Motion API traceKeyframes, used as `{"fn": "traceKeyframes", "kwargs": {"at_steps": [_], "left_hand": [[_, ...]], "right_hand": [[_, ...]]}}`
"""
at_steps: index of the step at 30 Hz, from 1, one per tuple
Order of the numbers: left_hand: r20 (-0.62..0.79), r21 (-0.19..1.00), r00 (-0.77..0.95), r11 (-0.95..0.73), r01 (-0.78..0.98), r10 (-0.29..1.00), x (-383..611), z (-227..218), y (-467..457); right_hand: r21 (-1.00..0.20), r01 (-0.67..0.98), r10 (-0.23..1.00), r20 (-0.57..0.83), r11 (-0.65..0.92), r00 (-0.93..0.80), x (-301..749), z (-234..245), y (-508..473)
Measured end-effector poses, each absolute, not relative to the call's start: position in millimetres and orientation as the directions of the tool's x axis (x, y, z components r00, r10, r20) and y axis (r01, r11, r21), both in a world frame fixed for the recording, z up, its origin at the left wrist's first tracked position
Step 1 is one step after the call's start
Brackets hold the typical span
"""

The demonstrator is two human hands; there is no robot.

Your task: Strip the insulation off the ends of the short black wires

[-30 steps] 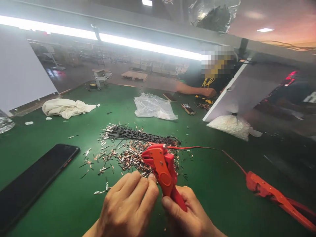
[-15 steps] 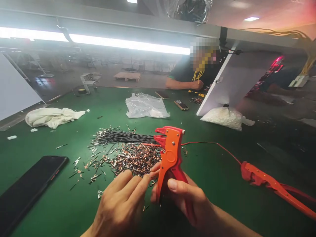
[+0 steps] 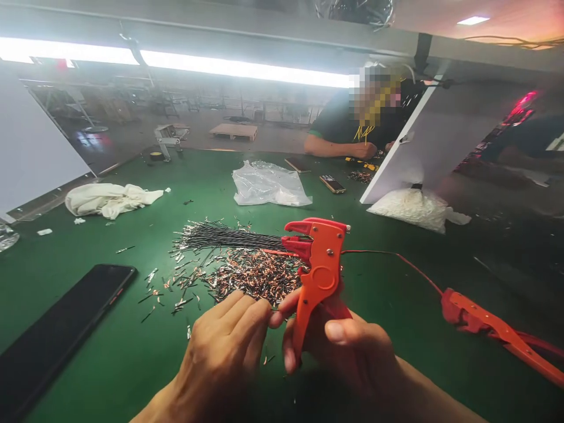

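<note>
My right hand (image 3: 361,346) is wrapped round an orange and red wire stripper (image 3: 324,279), held upright with its jaws pointing left. My left hand (image 3: 224,335) is closed, knuckles up, just left of the tool. Its fingertips meet the right hand's index finger, and a thin dark piece shows between them, too small to make out fully. Behind the hands lies a heap of short wire offcuts (image 3: 255,276) with copper and black bits. Beyond it a bundle of black wires (image 3: 229,237) with silvery stripped ends lies flat, its right end hidden behind the stripper.
A second wire stripper (image 3: 489,323) lies at the right, by a red wire (image 3: 414,264). A black phone (image 3: 66,323) is at the left. Further back are a white cloth (image 3: 110,201), a clear plastic bag (image 3: 271,183) and a tied white bag (image 3: 409,208). Another person (image 3: 335,126) sits across.
The view has shifted, so the table things appear further right. The wire stripper is still in my right hand, a little higher in view. My hands stay close together.
</note>
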State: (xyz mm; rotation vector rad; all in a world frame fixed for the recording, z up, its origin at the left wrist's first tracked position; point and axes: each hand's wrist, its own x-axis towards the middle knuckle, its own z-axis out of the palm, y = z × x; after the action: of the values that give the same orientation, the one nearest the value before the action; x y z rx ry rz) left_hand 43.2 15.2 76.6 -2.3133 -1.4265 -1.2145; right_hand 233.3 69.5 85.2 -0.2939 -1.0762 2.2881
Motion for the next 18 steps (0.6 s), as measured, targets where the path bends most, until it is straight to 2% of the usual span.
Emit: {"fn": "traceKeyframes", "kwargs": {"at_steps": [3, 5, 10, 13, 18], "left_hand": [[0.72, 0.193, 0.228, -0.505, 0.841, 0.655, 38, 77, 15], [0.763, 0.183, 0.17, -0.46, 0.869, 0.624, 32, 80, 16], [0.866, 0.282, -0.054, -0.395, 0.874, 0.497, 21, 96, 16], [0.864, 0.315, -0.07, -0.427, 0.847, 0.5, 21, 100, 13], [0.858, 0.293, -0.068, -0.377, 0.879, 0.509, 25, 101, 13]], "right_hand": [[-0.721, -0.394, 0.547, 0.026, -0.569, -0.837, 237, 82, 77], [-0.701, -0.366, 0.501, 0.014, -0.613, -0.866, 239, 77, 83], [-0.665, -0.254, 0.356, -0.019, -0.702, -0.934, 241, 65, 89], [-0.651, -0.188, 0.303, -0.067, -0.735, -0.951, 242, 60, 83], [-0.6, -0.153, 0.264, -0.1, -0.785, -0.959, 244, 56, 72]]}}
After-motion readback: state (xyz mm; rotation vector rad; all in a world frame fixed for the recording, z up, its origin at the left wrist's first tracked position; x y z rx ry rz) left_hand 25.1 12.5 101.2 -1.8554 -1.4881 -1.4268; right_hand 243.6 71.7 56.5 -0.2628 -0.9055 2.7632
